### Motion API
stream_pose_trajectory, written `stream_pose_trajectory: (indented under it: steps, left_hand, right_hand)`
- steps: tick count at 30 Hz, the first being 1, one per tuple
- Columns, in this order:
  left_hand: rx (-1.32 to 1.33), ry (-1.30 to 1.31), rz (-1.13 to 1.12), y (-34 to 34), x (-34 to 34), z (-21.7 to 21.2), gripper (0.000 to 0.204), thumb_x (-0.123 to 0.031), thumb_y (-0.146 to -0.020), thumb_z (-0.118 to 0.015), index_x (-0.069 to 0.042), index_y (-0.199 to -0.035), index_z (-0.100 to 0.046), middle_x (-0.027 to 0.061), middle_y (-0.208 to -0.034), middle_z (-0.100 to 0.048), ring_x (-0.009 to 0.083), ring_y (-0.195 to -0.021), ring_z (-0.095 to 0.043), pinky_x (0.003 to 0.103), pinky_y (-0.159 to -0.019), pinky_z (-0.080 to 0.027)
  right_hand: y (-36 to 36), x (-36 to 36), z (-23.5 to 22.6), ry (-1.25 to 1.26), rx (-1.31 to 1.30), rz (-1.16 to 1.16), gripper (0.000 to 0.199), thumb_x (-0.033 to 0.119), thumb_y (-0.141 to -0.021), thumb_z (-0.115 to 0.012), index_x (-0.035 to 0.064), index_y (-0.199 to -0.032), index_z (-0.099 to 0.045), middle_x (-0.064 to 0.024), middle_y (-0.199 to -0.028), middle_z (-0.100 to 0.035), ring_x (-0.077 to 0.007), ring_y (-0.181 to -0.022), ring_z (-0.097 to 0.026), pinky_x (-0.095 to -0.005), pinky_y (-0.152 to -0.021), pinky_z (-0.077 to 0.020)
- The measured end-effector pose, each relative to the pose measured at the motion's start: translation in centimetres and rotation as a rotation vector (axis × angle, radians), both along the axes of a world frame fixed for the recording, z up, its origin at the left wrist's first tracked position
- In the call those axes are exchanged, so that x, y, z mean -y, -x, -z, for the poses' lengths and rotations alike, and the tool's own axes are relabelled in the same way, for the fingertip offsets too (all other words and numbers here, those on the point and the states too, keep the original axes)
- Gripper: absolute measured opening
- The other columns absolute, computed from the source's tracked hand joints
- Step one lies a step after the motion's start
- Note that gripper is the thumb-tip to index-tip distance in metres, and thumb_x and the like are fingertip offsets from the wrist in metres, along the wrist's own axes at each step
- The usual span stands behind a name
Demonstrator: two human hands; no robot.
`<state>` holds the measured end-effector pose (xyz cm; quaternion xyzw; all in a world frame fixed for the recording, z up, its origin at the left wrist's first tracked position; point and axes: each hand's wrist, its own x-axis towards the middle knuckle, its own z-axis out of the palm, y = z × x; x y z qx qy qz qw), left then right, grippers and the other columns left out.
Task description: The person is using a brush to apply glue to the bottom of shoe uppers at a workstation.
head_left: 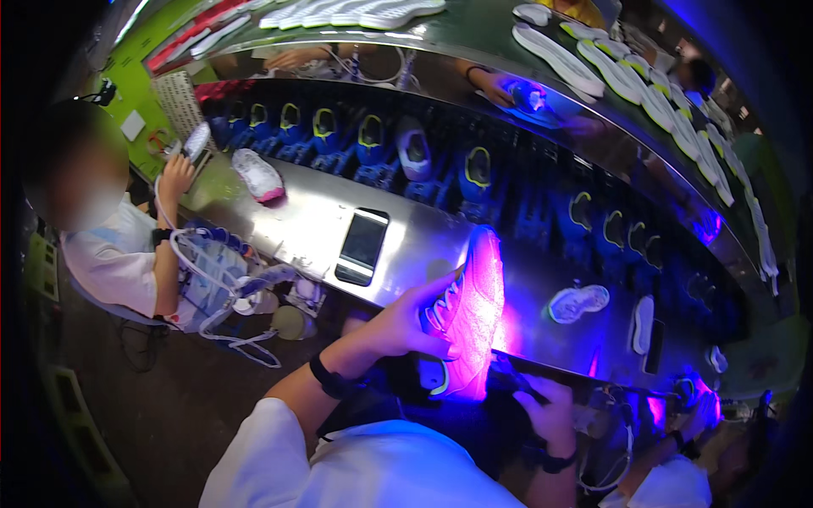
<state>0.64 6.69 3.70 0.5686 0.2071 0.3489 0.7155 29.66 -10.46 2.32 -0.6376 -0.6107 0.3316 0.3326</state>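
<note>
A sneaker [476, 317], lit bright pink, is tilted with its toe up in front of me. My left hand [415, 322] is closed around its laced side, the thumb near the collar. Strong purple-pink light falls on the far side of the shoe. My right hand [549, 411] is lower and to the right, apart from the shoe, with fingers curled by a dark object [508, 371] beside the glow. What that hand grips is mostly hidden. A phone [362, 247] lies on the metal bench [309, 203] beyond my left hand.
Dark-blue shoes with yellow collars [370, 135] line a rack behind the bench. Loose soles [578, 302] lie to the right, and a white-and-pink shoe [257, 175] to the left. White soles [627, 76] fill the upper shelf. A co-worker [118, 262] sits at left; another person's hands [699, 415] show at right.
</note>
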Motion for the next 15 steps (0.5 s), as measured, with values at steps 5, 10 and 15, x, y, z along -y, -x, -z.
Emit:
stream_pose_trajectory:
  steps: [5,10,15]
  left_hand:
    - [0.029,0.108,0.007,-0.4,0.4,-0.1,0.099,-0.009,-0.076,-0.086,-0.003,-0.159,-0.033,0.0088,-0.148,-0.053,0.0185,-0.134,-0.05,0.038,-0.115,-0.039]
    - [0.079,0.575,0.143,-1.9,-2.1,-0.1,0.086,-0.006,-0.086,-0.073,-0.003,-0.16,-0.028,0.012,-0.151,-0.049,0.0253,-0.138,-0.05,0.042,-0.117,-0.039]
    - [-0.3,0.068,0.19,-6.9,-7.3,-2.1,0.086,-0.029,-0.087,-0.082,0.001,-0.154,-0.036,0.0175,-0.148,-0.051,0.0273,-0.134,-0.052,0.041,-0.111,-0.044]
  right_hand:
    - [-5.8,-0.1,3.9,0.017,-0.281,0.331,0.027,0.003,-0.091,-0.072,-0.0029,-0.118,-0.069,-0.0034,-0.094,-0.069,-0.0119,-0.081,-0.065,-0.0276,-0.075,-0.0537]
    - [-10.0,-4.7,5.8,-0.023,-0.653,0.452,0.035,0.008,-0.099,-0.063,0.0002,-0.133,-0.06,-0.0045,-0.092,-0.067,-0.0063,-0.063,-0.057,-0.0206,-0.052,-0.0418]
    - [-9.5,-5.7,8.2,-0.086,-0.741,0.575,0.035,0.009,-0.102,-0.058,0.0012,-0.137,-0.057,-0.004,-0.09,-0.067,-0.006,-0.055,-0.052,-0.0215,-0.045,-0.0387]
